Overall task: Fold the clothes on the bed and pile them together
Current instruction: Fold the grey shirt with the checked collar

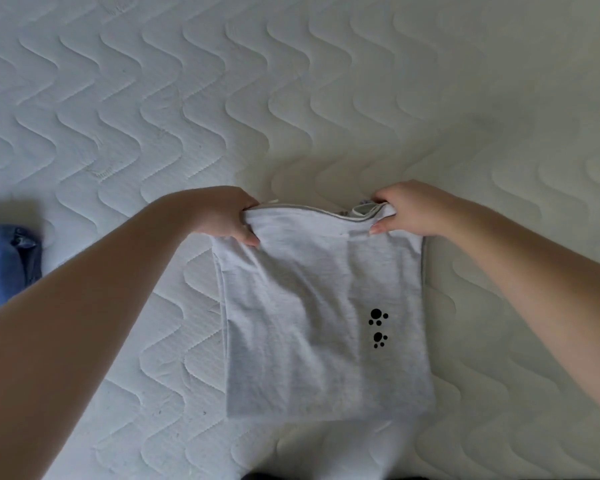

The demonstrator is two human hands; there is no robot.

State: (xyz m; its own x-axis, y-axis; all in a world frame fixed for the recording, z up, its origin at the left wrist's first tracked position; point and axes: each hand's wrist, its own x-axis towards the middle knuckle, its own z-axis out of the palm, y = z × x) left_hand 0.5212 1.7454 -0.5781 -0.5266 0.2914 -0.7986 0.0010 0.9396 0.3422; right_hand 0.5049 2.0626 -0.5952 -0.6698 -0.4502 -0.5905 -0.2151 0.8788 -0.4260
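Note:
A light grey garment (pixel 312 306) with two black paw prints lies folded into a tall rectangle on the white quilted mattress (pixel 291 98), near its front edge. My left hand (pixel 222 216) grips the garment's far left corner, thumb on top and fingers curled under the fabric. My right hand (pixel 406 209) pinches the far right corner the same way. The far edge is lifted a little off the bed between both hands. A folded blue denim piece (pixel 4 268) lies at the left edge of the view, partly behind my left forearm.
The wavy-stitched mattress stretches far beyond the garment on all sides. A dark strip shows at the bottom edge, below the garment.

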